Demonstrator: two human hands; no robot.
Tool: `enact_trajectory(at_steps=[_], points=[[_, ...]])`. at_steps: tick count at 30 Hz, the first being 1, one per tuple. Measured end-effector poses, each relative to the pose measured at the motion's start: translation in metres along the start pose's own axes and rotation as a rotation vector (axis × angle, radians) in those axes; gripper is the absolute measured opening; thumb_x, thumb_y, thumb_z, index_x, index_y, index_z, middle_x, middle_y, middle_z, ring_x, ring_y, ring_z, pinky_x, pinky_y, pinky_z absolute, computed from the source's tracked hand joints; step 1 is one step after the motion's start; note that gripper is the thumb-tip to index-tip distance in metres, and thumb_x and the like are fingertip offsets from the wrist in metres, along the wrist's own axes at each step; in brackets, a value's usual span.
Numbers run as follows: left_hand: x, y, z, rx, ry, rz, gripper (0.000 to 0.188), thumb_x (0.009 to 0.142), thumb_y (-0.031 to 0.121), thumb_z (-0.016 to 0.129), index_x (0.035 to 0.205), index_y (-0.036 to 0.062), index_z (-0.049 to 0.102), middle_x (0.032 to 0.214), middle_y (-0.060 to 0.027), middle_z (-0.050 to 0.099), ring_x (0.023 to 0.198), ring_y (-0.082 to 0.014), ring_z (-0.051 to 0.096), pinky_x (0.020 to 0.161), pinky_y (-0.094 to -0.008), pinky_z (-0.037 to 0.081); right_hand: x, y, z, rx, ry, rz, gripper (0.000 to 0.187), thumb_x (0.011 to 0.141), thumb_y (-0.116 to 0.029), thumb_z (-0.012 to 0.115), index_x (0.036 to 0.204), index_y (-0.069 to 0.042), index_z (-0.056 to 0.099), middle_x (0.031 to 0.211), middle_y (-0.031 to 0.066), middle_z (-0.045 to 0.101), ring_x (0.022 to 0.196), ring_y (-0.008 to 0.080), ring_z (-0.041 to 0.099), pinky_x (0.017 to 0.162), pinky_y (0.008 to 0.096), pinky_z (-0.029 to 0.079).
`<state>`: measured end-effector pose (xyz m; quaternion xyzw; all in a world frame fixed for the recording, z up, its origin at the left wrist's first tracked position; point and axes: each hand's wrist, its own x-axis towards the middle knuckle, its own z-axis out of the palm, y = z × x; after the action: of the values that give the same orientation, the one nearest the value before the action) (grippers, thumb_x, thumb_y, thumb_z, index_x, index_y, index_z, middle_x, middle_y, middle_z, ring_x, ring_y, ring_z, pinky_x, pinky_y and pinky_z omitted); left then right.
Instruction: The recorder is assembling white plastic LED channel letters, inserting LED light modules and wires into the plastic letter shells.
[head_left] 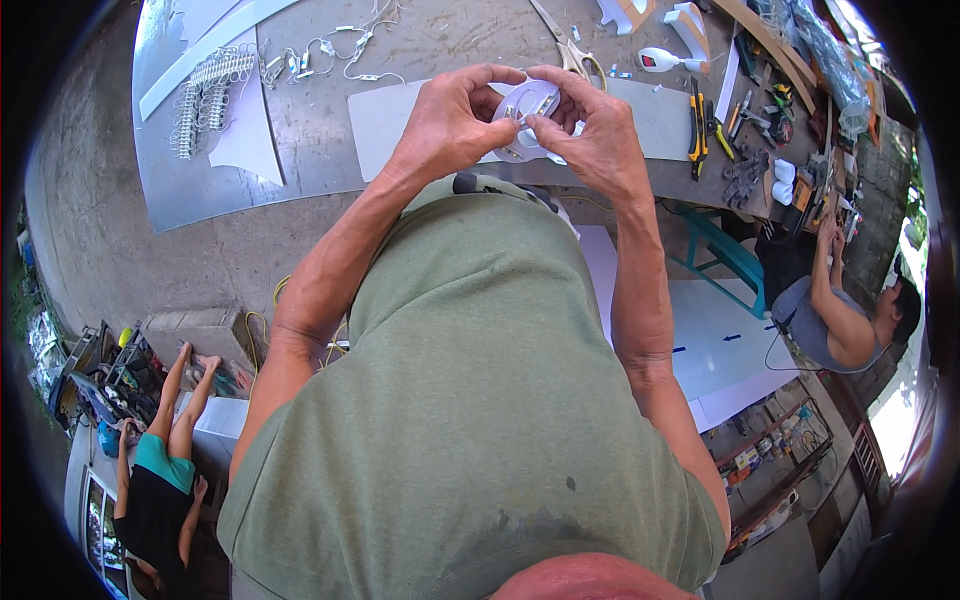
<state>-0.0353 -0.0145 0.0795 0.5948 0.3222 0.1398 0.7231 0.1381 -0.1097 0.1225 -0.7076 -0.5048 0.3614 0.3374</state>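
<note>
Both of my hands are raised over the table's near edge, gripping a small white curved letter shell (528, 103) between them. My left hand (455, 118) pinches its left side with thumb and fingers. On the opposite side, my right hand (600, 140) is closed round the rim, its thumb pressed toward the inside. Small light modules seem to sit inside the shell; my fingers cover part of it. Scissors with pale handles (577, 62) lie just beyond my right hand. Beneath the hands is a flat grey-white strip (380, 125).
To the left lie a pile of wired light modules (215, 90) and a loose string of them (325, 52). A white bottle (668, 60), a yellow-black box cutter (697, 130) and curved white shells (690, 28) are at right. One person (825, 310) works at right; another (160, 490) is at lower left.
</note>
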Motion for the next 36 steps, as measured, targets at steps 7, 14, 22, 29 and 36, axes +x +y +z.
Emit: enact_trajectory(at_steps=[7, 14, 22, 29, 36], points=[[0.0006, -0.0013, -0.0036, -0.007, -0.045, 0.011, 0.054, 0.079, 0.008, 0.070, 0.131, -0.0016, 0.061, 0.090, -0.0135, 0.074, 0.078, -0.0168, 0.072, 0.074, -0.0304, 0.059, -0.0009, -0.0026, 0.0041, -0.005, 0.020, 0.002, 0.046, 0.080, -0.004, 0.074, 0.125, -0.005, 0.068, 0.081, 0.0005, 0.065, 0.066, 0.0058, 0.054, 0.059, 0.0231, 0.048], [0.0006, 0.0005, -0.0036, 0.007, -0.047, 0.020, 0.056, 0.079, 0.008, 0.070, 0.133, -0.0004, 0.060, 0.090, -0.0120, 0.073, 0.077, -0.0161, 0.071, 0.076, -0.0307, 0.060, 0.0004, -0.0042, 0.0026, 0.001, 0.021, 0.012, 0.043, 0.079, -0.006, 0.071, 0.122, -0.004, 0.067, 0.084, 0.0075, 0.069, 0.066, 0.0108, 0.062, 0.062, 0.0273, 0.054], [0.0016, 0.0007, -0.0042, 0.034, -0.048, -0.030, 0.055, 0.082, 0.001, 0.070, 0.134, -0.0033, 0.056, 0.097, -0.0127, 0.072, 0.087, -0.0167, 0.070, 0.081, -0.0329, 0.059, 0.0011, -0.0050, 0.0069, -0.009, 0.045, -0.019, 0.047, 0.079, -0.005, 0.074, 0.126, -0.007, 0.068, 0.080, 0.0002, 0.065, 0.066, 0.0064, 0.053, 0.060, 0.0230, 0.048], [0.0017, 0.0026, -0.0034, 0.044, -0.017, -0.057, 0.054, 0.080, 0.000, 0.070, 0.132, -0.0049, 0.057, 0.093, -0.0134, 0.072, 0.083, -0.0172, 0.070, 0.077, -0.0327, 0.060, 0.0010, -0.0071, 0.0083, -0.034, 0.027, 0.025, 0.045, 0.079, -0.005, 0.071, 0.123, -0.002, 0.066, 0.088, 0.0100, 0.070, 0.065, 0.0125, 0.062, 0.061, 0.0293, 0.053], [0.0034, -0.0009, -0.0026, 0.026, -0.023, -0.057, 0.054, 0.079, -0.001, 0.071, 0.131, -0.0058, 0.057, 0.090, -0.0127, 0.072, 0.081, -0.0161, 0.070, 0.075, -0.0315, 0.059, -0.0010, -0.0056, 0.0085, -0.008, 0.023, 0.056, 0.046, 0.079, -0.006, 0.072, 0.124, -0.001, 0.065, 0.088, 0.0101, 0.070, 0.065, 0.0127, 0.062, 0.062, 0.0293, 0.053]])
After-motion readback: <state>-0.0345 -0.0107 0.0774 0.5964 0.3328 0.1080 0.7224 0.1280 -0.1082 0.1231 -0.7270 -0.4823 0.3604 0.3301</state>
